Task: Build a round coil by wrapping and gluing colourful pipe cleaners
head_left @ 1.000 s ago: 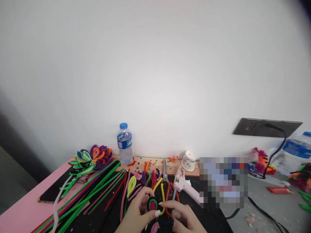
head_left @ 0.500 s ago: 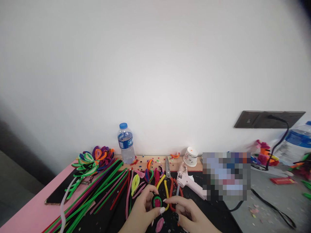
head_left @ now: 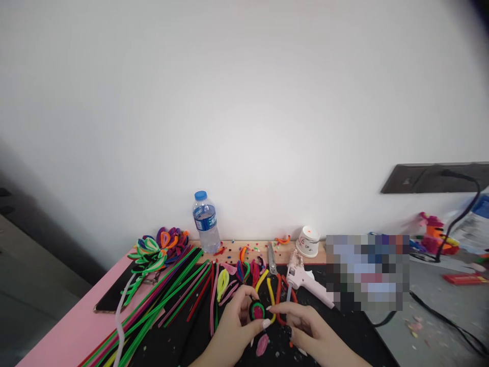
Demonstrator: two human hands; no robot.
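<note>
My left hand [head_left: 235,326] pinches a small coil of pipe cleaner [head_left: 257,309], black outside, green within and pink at the centre, just above the black mat [head_left: 179,336]. My right hand [head_left: 307,331] is closed beside it, fingertips touching the coil's right edge and a yellow pipe cleaner [head_left: 270,294]. A pink loop piece [head_left: 262,345] lies on the mat below the coil.
Long green, red and pink pipe cleaners [head_left: 160,306] lie to the left. Scissors [head_left: 272,259], a white glue gun [head_left: 305,280], a paper cup [head_left: 307,241] and a water bottle [head_left: 206,223] stand near the wall. A black cable [head_left: 439,316] crosses the grey table at right.
The view has shifted, so everything sits further right and slightly higher in the frame. Both hands keep the same hold on the coil.
</note>
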